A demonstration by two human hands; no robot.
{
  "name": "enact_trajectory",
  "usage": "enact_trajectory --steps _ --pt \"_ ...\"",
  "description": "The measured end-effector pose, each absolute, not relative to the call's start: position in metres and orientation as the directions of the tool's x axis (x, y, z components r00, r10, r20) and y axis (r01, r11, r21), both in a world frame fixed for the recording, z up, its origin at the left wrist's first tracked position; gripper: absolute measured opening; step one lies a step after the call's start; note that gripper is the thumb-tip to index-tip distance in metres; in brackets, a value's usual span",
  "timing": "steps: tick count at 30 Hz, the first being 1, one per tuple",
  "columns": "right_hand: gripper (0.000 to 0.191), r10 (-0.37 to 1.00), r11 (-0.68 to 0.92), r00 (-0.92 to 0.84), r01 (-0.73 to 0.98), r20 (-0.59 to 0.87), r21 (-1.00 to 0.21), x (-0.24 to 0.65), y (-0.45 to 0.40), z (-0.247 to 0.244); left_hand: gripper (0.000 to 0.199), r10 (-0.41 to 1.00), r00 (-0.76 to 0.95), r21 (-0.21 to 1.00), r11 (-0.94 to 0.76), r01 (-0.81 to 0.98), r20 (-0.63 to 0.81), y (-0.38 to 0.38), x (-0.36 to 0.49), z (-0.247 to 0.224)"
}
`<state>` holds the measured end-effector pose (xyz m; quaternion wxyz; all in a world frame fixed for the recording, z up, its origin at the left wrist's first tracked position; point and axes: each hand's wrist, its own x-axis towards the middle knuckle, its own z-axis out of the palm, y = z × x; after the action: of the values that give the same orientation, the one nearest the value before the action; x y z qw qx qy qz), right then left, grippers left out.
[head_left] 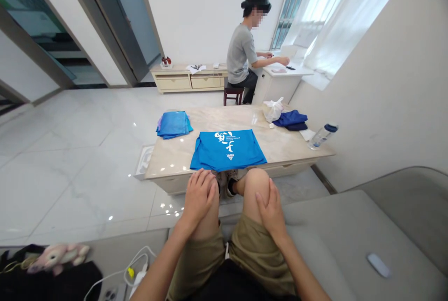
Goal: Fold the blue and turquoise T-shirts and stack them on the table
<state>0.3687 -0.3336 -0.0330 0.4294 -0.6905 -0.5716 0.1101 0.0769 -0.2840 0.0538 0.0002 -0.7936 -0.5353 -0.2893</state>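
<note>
Table top (241,123) was polished stone, glossy, pale and marble-like. T-shirt (224,154) was matt blue cloth, smooth, with a flat white print. Cloth stack (173,124) was soft, matt, blue. Navy cloth (290,119) was matt too, slightly rumpled. Bag (273,109) was thin crinkled white plastic. Bottle (320,137) was clear smooth plastic, shiny. Floor (80,184) was glossy veined tile. Sofa (336,240) was grey, smooth, low sheen. Shorts (255,249) were matt khaki cloth.
</note>
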Motion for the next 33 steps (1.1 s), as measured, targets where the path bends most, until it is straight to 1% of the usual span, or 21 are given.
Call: enact_trajectory --steps 2,4,8,12,17,23,28,30,33 --pt "0.095 0.893 -0.065 0.381 0.634 0.238 -0.771 0.368 -0.341 -0.036 0.032 0.849 0.227 0.315 -0.407 0.857 0.478 -0.291 0.069 0.053" --pt "0.098 0.896 -0.148 0.42 0.586 0.143 -0.796 0.367 -0.345 -0.035 0.032 0.849 0.191 0.334 -0.387 0.86 0.493 -0.293 0.059 0.052" --pt "0.101 0.898 -0.211 0.435 0.561 0.068 -0.8 0.359 -0.344 -0.028 0.034 0.85 0.138 0.384 -0.368 0.847 0.509 -0.291 0.029 0.042" --pt "0.098 0.902 -0.211 0.425 0.582 0.072 -0.785 0.347 -0.34 -0.02 0.038 0.864 0.096 0.452 -0.35 0.82 0.495 -0.29 0.004 0.029" --pt "0.099 0.907 -0.17 0.399 0.638 0.134 -0.751 0.331 -0.336 -0.014 0.039 0.865 0.085 0.493 -0.359 0.793 0.494 -0.29 -0.011 0.019" --pt "0.097 0.897 -0.158 0.398 0.695 0.192 -0.702 0.318 -0.337 -0.017 0.038 0.862 0.089 0.505 -0.373 0.778 0.5 -0.289 -0.013 0.021" --pt "0.103 0.894 -0.18 0.4 0.732 0.2 -0.657 0.321 -0.331 -0.025 0.039 0.868 0.114 0.501 -0.38 0.778 0.483 -0.287 -0.006 0.023" --pt "0.106 0.891 -0.195 0.413 0.725 0.19 -0.66 0.327 -0.329 -0.03 0.039 0.872 0.114 0.497 -0.373 0.783 0.476 -0.287 -0.003 0.025" --pt "0.107 0.882 -0.25 0.451 0.692 0.136 -0.677 0.338 -0.328 -0.044 0.039 0.885 0.11 0.49 -0.35 0.799 0.452 -0.287 0.001 0.028"
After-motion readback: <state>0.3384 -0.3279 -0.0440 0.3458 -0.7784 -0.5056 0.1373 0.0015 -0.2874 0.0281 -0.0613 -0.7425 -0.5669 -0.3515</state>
